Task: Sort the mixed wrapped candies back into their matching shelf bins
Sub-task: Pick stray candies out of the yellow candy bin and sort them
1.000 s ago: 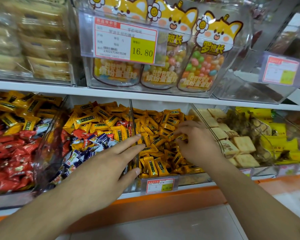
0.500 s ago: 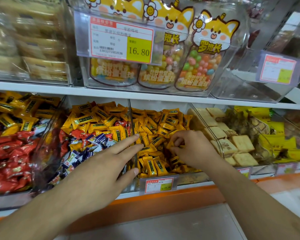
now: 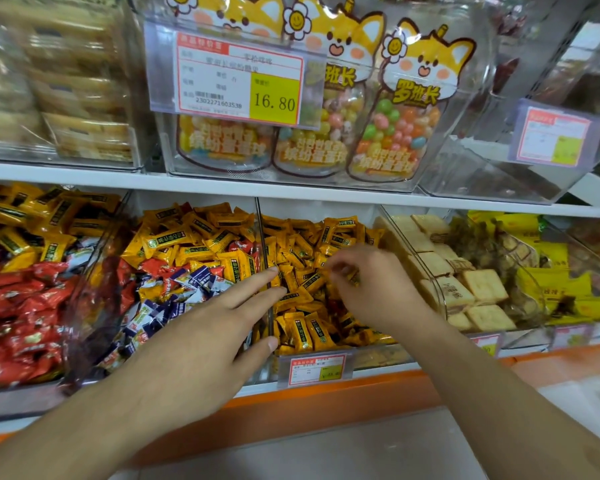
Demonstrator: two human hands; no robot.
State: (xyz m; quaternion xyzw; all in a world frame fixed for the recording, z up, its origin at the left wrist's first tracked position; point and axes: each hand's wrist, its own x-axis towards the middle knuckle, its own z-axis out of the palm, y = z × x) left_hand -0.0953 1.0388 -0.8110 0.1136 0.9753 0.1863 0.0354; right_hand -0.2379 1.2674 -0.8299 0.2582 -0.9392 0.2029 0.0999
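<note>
While the left hand (image 3: 201, 327) lies flat-fingered, the right hand's (image 3: 368, 289) grip pinches one yellow candy (image 3: 353, 276); three jars (image 3: 392, 133) above.

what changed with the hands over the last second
The right hand drew back toward the front of the yellow candy bin and lifted, fingers curling to pinch a small yellow candy. The left hand stayed flat and open over the divider, and the mixed bin looks unchanged.
</note>
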